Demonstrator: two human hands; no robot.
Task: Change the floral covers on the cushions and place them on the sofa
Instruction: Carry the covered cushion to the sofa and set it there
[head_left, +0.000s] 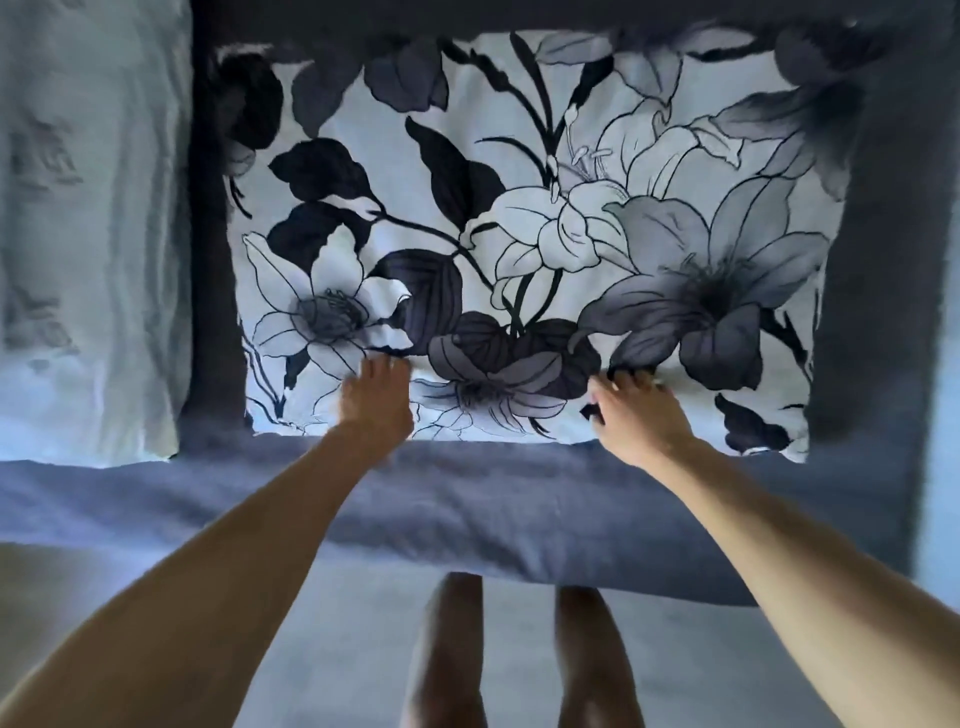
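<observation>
Seen from above, looking down along two bare forearms toward a dark blue sofa (519, 499). One cushion in a floral cover (519, 208), large lilies and dark leaves on pale cloth, lying on the sofa seat with its top edge against the backrest and filling most of the width between the arms. Left hand (376, 402) reaching onto the lower part of the cushion, fingers (382, 366) bent down onto the fabric beside a horizontal crease; blurred, so pressing or pinching hard to tell. Right hand (636, 415) at the same crease further right, fingers (631, 379) curled and apparently pinching a fold of the cover. One pale blue cloth (88, 234), faintly patterned, lying to the left over the sofa arm; possibly a second cover or cushion, too soft in focus to say. Two bare legs (519, 654) below, standing on a light floor. Judged by how things lie: this cushion seemingly already dressed and in place, with only smoothing or closing the cover left; no other cushion clearly in view, so the remainder of the job uncertain
</observation>
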